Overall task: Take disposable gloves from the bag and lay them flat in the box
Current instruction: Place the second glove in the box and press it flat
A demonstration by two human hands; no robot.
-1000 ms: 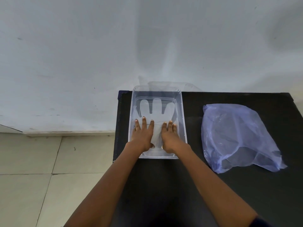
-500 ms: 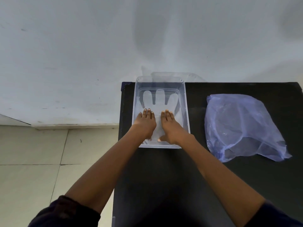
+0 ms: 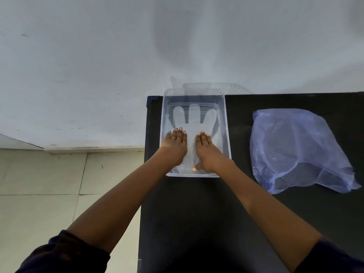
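Nearest, dark sleeves (image 3: 65,253) are showing at both forearms over the black table (image 3: 197,223). Both palms are lying flat, fingers extended and gripping nothing: left hand (image 3: 175,145) and right hand (image 3: 206,152) are pressing the clear glove (image 3: 192,123) onto the floor of the clear box (image 3: 226,134). Well apart to the right, the blue bag (image 3: 295,148) is lying crumpled. Beyond, a clear lid (image 3: 234,87) is leaning against the white wall (image 3: 177,36).
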